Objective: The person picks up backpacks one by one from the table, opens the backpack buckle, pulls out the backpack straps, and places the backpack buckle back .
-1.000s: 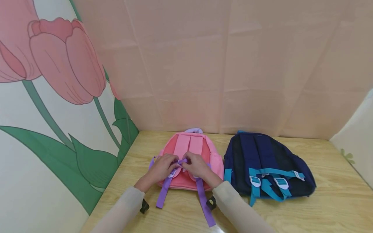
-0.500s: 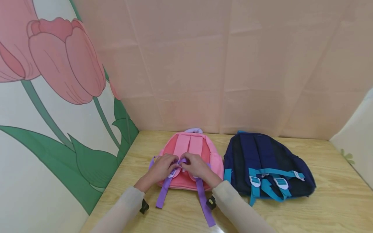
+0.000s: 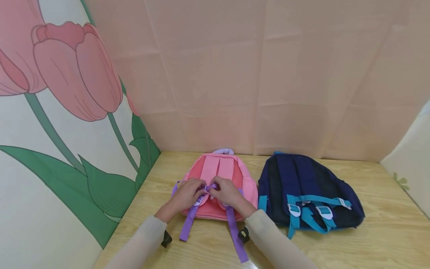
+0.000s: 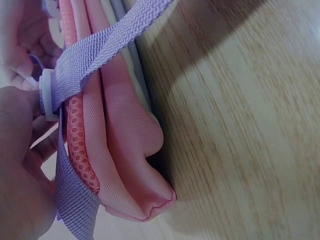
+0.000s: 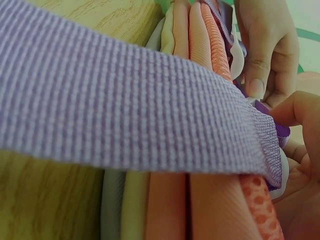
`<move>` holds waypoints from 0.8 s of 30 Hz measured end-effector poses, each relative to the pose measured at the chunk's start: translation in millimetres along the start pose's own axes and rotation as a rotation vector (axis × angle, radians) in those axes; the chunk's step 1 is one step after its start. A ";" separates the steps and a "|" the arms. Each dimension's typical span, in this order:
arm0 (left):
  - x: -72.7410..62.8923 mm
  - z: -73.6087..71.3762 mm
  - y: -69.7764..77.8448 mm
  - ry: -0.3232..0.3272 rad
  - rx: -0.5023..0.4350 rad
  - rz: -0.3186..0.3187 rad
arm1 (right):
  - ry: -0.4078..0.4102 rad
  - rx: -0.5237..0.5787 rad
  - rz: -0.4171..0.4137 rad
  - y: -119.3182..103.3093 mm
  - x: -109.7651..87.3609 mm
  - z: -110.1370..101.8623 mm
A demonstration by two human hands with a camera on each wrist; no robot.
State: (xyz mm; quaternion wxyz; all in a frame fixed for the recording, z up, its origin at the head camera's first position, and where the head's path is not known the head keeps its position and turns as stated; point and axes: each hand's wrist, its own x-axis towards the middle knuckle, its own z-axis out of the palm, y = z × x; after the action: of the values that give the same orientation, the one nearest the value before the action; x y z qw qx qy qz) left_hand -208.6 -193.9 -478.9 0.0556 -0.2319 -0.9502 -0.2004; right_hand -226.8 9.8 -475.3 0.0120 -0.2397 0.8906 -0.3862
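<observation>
A pink backpack [image 3: 249,186] lies on the table with its back panel and shoulder straps up. Over its middle, my left hand [image 3: 184,193] pinches a small white buckle [image 3: 205,188] between thumb and fingers. Facing it closely, my right hand [image 3: 230,192] pinches the short purple strap [image 3: 212,186] that runs to this buckle. Fingers partly hide both. Two loose purple webbing ends [image 3: 189,226] hang toward the front from the shoulder straps. A larger white buckle [image 4: 48,95] on one of them shows beside the left hand in the left wrist view.
A navy backpack [image 3: 312,175] with teal straps [image 3: 315,197] and white buckles lies right of the pink one. Both are on a wooden table [image 3: 376,209] against a pinkish backdrop [image 3: 268,82]. A tulip-painted wall [image 3: 67,130] borders the left side.
Both hands stay in nearly the same place over the pink backpack. The strap between the fingertips shifts only slightly.
</observation>
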 end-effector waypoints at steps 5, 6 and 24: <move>-0.2 -0.4 0.3 0.000 -0.002 0.000 | 0.001 0.010 0.007 0.4 -0.1 0.2; -0.2 -0.5 0.3 0.000 -0.003 0.002 | 0.001 0.008 -0.002 0.2 -0.2 0.1; -0.3 0.0 1.1 0.006 0.014 0.008 | -0.034 -0.032 -0.005 -4.1 0.5 0.1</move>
State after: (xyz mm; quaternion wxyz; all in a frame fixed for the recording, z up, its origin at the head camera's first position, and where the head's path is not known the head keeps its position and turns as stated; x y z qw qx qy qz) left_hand -207.8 -193.1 -478.5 0.0608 -0.2345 -0.9506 -0.1942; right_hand -225.5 7.1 -472.4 0.0220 -0.2486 0.8959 -0.3676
